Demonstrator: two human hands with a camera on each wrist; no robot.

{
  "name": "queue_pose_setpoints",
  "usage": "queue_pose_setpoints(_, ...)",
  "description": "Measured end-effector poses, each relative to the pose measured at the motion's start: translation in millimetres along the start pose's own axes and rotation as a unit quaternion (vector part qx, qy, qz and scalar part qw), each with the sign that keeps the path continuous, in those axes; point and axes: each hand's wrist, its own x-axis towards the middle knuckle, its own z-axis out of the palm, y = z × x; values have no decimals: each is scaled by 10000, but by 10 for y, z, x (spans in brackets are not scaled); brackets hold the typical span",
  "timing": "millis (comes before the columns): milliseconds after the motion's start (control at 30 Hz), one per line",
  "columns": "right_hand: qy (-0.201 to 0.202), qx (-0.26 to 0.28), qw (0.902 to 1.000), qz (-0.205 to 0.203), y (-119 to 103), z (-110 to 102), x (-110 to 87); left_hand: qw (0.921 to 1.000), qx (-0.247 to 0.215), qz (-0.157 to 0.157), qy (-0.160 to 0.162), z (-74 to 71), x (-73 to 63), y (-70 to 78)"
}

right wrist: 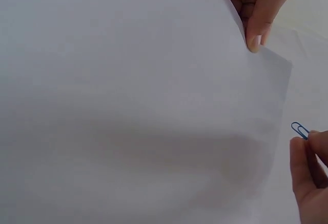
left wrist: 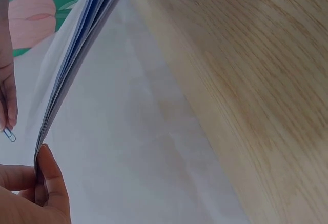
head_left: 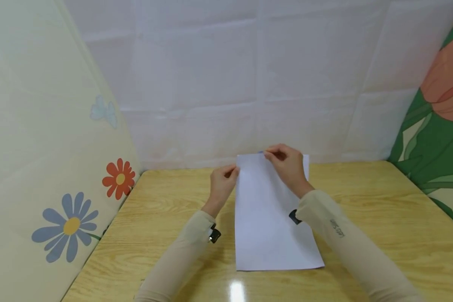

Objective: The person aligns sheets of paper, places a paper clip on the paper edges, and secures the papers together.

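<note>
A stack of white paper sheets (head_left: 269, 226) is held up over the table, its lower edge toward me. My left hand (head_left: 222, 184) pinches the stack's left edge near the top corner. Seen in the left wrist view, the sheets (left wrist: 66, 70) fan slightly apart above the thumb and finger, some looking blue. Between thumb and fingertips, my right hand (head_left: 288, 167) pinches a small blue paper clip (right wrist: 300, 130). In the right wrist view the clip is just beyond the top edge of the paper, apart from it.
Under the paper lies a wood-grain table (head_left: 166, 209). A creased white cloth (head_left: 211, 75) hangs behind it. Flower-printed panels stand at the left (head_left: 71, 226) and right (head_left: 438, 138) sides.
</note>
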Motion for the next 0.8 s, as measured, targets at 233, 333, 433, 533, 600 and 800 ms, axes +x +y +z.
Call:
queue_pose_setpoints(233, 31, -113, 9997, -236, -37, 133, -1, 9998, 93, 128, 87, 19, 2, -4)
queue_pose_setpoints(333, 11, -244, 9991, -337, -122, 170, -19, 9999, 75, 113, 97, 23, -2, 0)
queue_pose_setpoints(433, -69, -298, 9987, -411, -260, 190, -43, 9999, 47, 91, 108, 25, -5, 3)
queue_pose_setpoints(533, -191, -340, 9984, -422, -401, 200, -64, 9998, 57, 126, 139, 29, -5, 0)
queue_pose_setpoints(600, -260, -342, 9982, -423, -430, 206, -70, 9998, 37, 159, 152, 34, -4, -10)
queue_pose_setpoints(800, -356, -324, 9972, -577, -438, 215, -73, 9998, -76, 102, 135, 42, -4, -39)
